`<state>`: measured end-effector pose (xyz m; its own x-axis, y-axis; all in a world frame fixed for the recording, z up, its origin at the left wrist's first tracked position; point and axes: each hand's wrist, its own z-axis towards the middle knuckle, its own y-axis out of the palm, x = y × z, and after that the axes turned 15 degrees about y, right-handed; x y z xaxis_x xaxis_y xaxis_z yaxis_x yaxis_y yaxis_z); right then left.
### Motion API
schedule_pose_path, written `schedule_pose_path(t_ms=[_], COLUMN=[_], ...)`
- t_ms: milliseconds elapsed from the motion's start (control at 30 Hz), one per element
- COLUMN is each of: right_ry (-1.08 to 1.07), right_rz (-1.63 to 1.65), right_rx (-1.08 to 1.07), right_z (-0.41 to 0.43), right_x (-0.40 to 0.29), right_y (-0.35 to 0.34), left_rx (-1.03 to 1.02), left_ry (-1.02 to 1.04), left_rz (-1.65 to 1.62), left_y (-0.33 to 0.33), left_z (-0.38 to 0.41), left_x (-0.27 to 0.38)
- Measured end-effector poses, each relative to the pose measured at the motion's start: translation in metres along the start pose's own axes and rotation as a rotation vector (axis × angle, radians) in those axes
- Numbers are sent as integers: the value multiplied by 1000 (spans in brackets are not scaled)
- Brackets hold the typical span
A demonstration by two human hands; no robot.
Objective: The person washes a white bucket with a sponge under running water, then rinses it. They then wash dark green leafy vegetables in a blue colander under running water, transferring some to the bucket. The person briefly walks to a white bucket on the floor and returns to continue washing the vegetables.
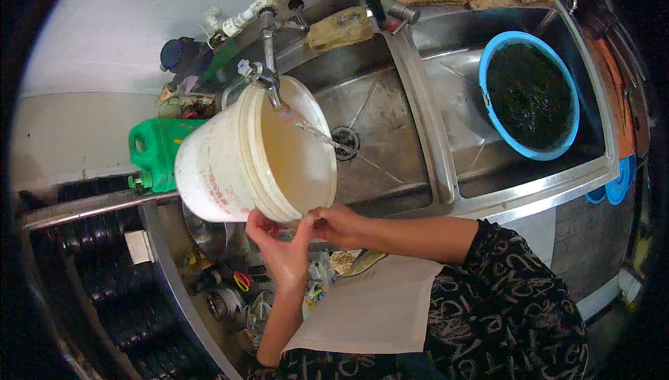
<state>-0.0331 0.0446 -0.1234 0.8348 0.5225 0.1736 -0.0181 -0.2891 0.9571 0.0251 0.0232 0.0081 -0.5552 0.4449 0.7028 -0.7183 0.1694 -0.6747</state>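
Note:
A large white plastic bucket with cloudy yellowish liquid in it tilts over the left basin of a steel double sink. My left hand is at the bucket's near rim, its thumb and fingers on the edge. Beside it, my right hand also has its fingers at that rim; what they grip exactly is partly hidden. Above the bucket's mouth is a metal tap, and a thin stream runs from near its spout toward the drain.
A blue-rimmed basin of dark green leafy matter sits in the right sink. Behind the sinks lie worn, loofah-like pads. A green plastic jerrycan stands left of the bucket. Black stacked items fill the lower left.

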Motion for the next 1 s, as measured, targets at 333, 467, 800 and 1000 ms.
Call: schedule_pose_path(t_ms=[333,467,800,1000], right_ry=[218,36,-48,9], right_rz=[-157,-315,-360,-221], right_rx=[280,326,387,288], right_z=[-28,-49,-68,-53], right_x=[-8,-32,-48,-37], right_y=[28,-6,-35,-27], left_rx=[107,-107,-210,66], left_ry=[109,-4,187,-125], left_rz=[52,79,205,-238], left_y=[-19,-55,-48,-50], left_z=[69,136,140,21], left_x=[-60,-36,-11,-42])
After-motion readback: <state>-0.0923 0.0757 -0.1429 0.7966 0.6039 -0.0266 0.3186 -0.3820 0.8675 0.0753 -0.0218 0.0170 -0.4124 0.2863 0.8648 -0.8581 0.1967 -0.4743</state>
